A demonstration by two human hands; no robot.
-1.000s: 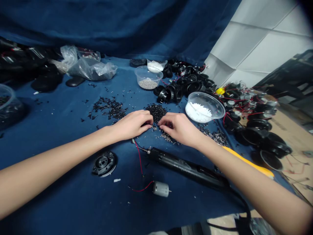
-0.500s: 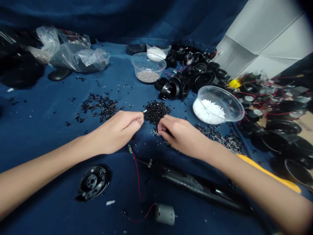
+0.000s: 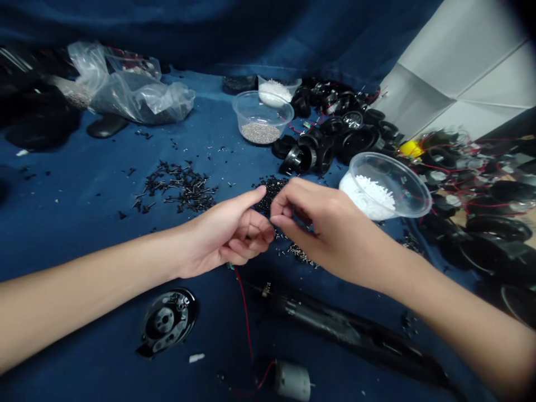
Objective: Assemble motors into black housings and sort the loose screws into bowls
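Fingertips of the right hand (image 3: 324, 226) nearly meet beside the left hand (image 3: 234, 231), whose fingers curl loosely, thumb raised; whether either holds anything, I cannot tell; a pile of small black parts (image 3: 273, 187) lies just beyond; the metal motor (image 3: 292, 381) and round black housing (image 3: 165, 321) lie apart, unjoined.

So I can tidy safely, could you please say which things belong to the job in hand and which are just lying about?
Likely in use:
black pile, silver pieces, both near the right hand

Apparently lying about:
motor
round black part
plastic bag
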